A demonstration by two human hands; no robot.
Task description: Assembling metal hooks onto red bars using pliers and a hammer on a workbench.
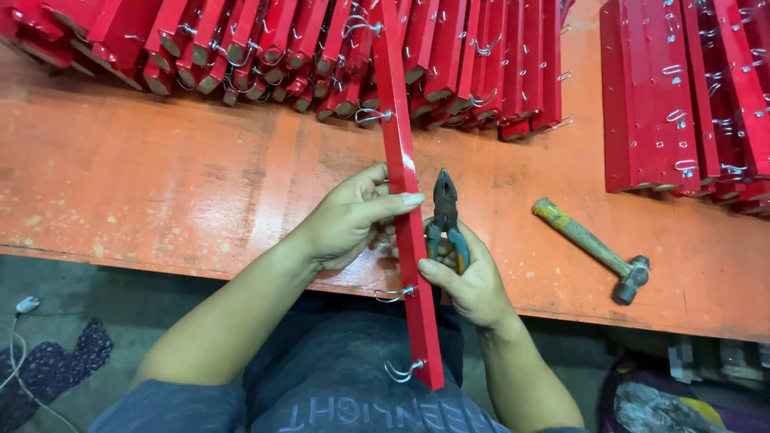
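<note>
Cable (16,353) and patterned cloth (56,369) lie on the floor below the workbench's (160,184) front edge at the left. Red wooden slats with wire hooks (321,56) are heaped along the bench's far edge. The left hand (349,216) grips a long red slat (405,200), thumb across its face; the slat overhangs the front edge, wire hooks (393,294) on its left side. Just right, the right hand (469,281) is closed on pliers (445,216), jaws pointing away beside the slat. A wooden-handled hammer (593,248) lies near the front edge; stacked red slats (682,96) sit at the far right corner.
</note>
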